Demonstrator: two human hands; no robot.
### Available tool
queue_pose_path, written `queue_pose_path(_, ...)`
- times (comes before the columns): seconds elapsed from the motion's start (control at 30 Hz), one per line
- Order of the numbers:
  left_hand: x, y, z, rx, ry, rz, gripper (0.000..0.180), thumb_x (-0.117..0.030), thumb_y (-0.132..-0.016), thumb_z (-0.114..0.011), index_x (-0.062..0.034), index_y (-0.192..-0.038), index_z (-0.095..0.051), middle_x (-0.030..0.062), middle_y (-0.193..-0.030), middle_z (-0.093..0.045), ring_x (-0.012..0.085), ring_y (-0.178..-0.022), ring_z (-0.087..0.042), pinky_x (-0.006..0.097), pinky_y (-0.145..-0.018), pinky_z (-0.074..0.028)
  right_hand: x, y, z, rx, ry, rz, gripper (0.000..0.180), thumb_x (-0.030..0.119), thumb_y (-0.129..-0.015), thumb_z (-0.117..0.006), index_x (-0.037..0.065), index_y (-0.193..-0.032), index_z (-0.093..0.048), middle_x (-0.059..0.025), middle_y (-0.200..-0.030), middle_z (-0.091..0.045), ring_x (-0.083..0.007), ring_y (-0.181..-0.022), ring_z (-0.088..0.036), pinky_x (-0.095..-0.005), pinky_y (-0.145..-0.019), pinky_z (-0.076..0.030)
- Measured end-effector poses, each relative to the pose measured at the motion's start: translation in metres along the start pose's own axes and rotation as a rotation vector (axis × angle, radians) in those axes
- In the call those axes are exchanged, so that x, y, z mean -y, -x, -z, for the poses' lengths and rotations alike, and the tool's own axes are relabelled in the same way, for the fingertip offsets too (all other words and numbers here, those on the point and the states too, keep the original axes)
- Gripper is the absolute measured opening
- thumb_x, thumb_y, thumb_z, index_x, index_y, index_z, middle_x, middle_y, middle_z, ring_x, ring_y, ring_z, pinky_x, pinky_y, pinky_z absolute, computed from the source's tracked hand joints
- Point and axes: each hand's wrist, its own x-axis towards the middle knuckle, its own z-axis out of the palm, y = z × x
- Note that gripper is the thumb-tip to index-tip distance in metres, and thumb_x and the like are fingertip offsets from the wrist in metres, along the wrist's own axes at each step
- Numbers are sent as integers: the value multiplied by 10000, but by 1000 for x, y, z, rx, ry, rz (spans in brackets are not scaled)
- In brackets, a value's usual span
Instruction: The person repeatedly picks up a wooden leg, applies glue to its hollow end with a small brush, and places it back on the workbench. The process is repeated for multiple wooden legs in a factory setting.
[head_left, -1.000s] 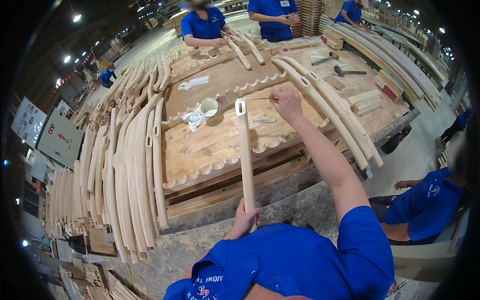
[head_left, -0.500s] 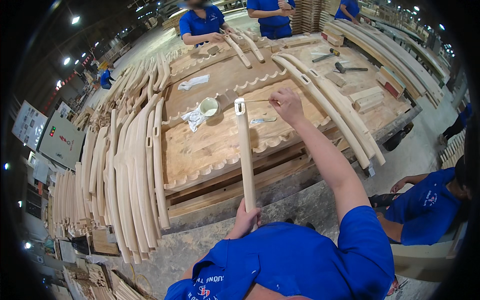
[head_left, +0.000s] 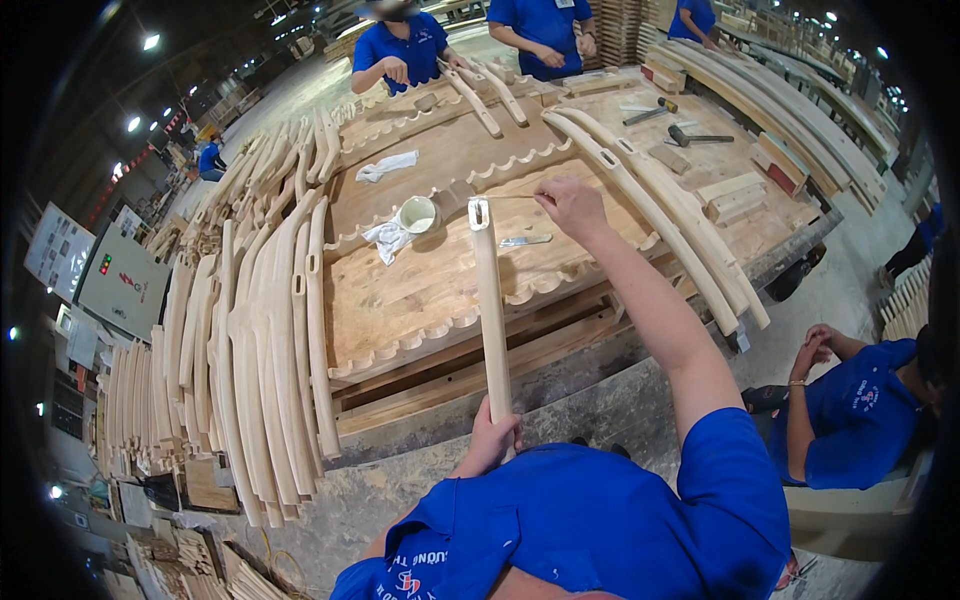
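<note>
My left hand (head_left: 492, 437) is wrapped round the lower end of a pale wooden leg (head_left: 490, 320), close to my body. The leg points away from me over the bench edge, and its far end has an oval slot. My right hand (head_left: 572, 207) pinches a thin stick (head_left: 515, 197), whose tip reaches the slotted end. Just left of that end stands a white pot (head_left: 418, 215) of pale paste, beside a crumpled white cloth (head_left: 388, 240). A flat blade (head_left: 525, 240) lies on the board right of the leg.
Curved wooden parts (head_left: 265, 350) are stacked along the left. Two long curved pieces (head_left: 650, 200) lie on the right of the bench, near mallets (head_left: 700, 136). Scalloped wooden rails (head_left: 400, 350) cross the bench. Co-workers stand beyond it, and another person (head_left: 850, 410) is at the right.
My right hand has shifted slightly left with the stick, while the leg and my left hand stay put. The co-workers across the bench and at the right have moved their hands.
</note>
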Motion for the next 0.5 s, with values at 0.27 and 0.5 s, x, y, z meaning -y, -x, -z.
queue_pose_path(0.27, 1, 0, -2, -20, -7, -21, 381, -27, -777, -569, -32, -1098, -366, 117, -670, -486, 217, -446, -496, 323, -406, -422, 8, -2, -4, -117, 69, 37, 34, 173, -781, -609, 155, -797, -586, -18, -763, -547, -222, -775, -581, -379, -648, -491)
queue_pose_path(0.5, 3, -1, 2, -1, -6, -32, 406, -25, -780, -566, -33, -1130, -360, 118, -688, -494, 217, -452, -501, 321, -409, -424, 8, -2, -4, -140, -4, 70, 46, 158, -765, -624, 156, -795, -589, -10, -766, -554, -207, -778, -580, -361, -646, -491)
